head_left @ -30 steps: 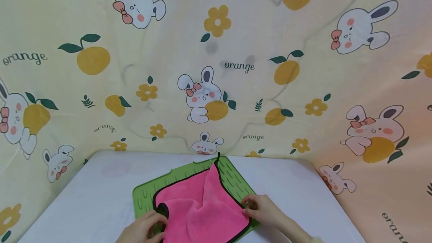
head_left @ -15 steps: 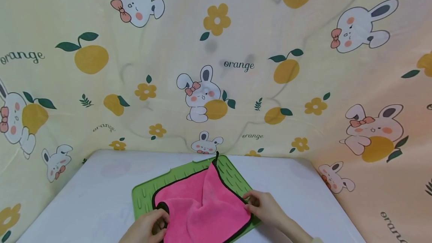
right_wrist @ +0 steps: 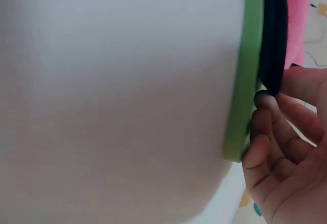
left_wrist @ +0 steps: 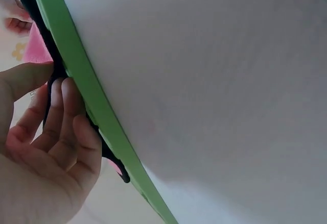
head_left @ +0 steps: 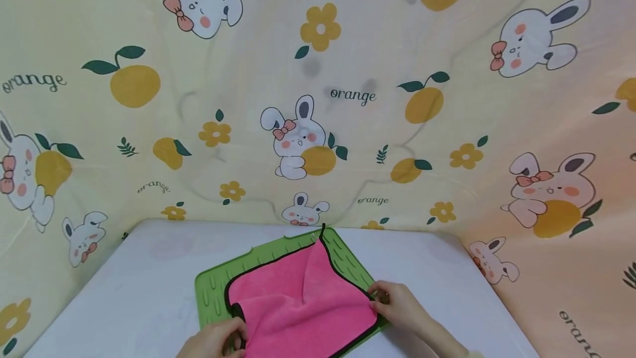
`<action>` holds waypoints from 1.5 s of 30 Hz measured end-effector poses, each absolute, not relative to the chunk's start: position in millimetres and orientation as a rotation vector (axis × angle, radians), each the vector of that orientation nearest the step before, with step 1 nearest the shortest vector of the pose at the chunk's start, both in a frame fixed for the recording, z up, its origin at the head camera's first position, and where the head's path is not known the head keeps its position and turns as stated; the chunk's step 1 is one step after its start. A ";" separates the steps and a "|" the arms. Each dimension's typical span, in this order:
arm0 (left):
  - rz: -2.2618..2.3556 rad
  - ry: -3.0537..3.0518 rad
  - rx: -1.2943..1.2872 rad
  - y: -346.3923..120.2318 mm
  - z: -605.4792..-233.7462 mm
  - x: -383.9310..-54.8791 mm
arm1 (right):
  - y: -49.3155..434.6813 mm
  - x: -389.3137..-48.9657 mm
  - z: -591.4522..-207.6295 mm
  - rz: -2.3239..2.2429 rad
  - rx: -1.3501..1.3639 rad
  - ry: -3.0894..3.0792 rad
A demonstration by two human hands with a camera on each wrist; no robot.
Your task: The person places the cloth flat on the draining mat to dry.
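Note:
A pink cloth (head_left: 298,297) with a black border lies over a green ridged mat (head_left: 211,297), its far corner with a black loop reaching the mat's back edge. Folds run across its middle. At the near left, my left hand (head_left: 213,338) pinches the cloth's edge between thumb and fingers; the left wrist view shows the same hand (left_wrist: 56,142) at the black border. My right hand (head_left: 399,305) pinches the right corner, and in the right wrist view this hand (right_wrist: 291,142) holds the border between thumb and forefinger beside the mat's rim. The cloth's near end is out of frame.
The mat rests on a white table (head_left: 134,291). Behind and at both sides hangs a cream curtain (head_left: 318,70) printed with rabbits, oranges and flowers.
My right hand has shifted slightly right with the cloth's corner, drawing the cloth wider; a fold now runs toward that corner. My left hand sits a little lower at the left edge.

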State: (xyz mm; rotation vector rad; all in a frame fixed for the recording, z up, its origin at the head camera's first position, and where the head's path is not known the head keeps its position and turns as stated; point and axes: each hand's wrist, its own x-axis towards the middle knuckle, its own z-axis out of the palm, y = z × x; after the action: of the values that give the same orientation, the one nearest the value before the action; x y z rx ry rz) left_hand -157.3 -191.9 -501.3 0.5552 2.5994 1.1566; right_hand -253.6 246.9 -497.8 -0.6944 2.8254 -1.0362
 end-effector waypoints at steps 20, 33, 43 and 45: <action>1.210 3.012 0.397 -205.3 -471.0 -175.1 | 191.5 -308.2 -458.3 -1.205 -0.691 2.945; 0.978 3.153 0.272 -218.7 -485.7 -228.7 | 149.3 -362.8 -474.7 -1.318 -0.472 2.888; 0.863 3.072 0.272 -221.1 -495.8 -250.6 | 129.0 -374.6 -481.9 -1.287 -0.436 2.901; 0.839 3.072 0.262 -220.6 -498.0 -252.6 | 127.3 -375.9 -483.1 -1.286 -0.434 2.900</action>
State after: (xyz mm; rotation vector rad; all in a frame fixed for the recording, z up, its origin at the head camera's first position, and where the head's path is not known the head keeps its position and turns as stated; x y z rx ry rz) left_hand -252.6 -220.6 -498.0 0.2624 3.0721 0.8391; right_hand -375.9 127.3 -483.1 -0.4338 2.9003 -1.2857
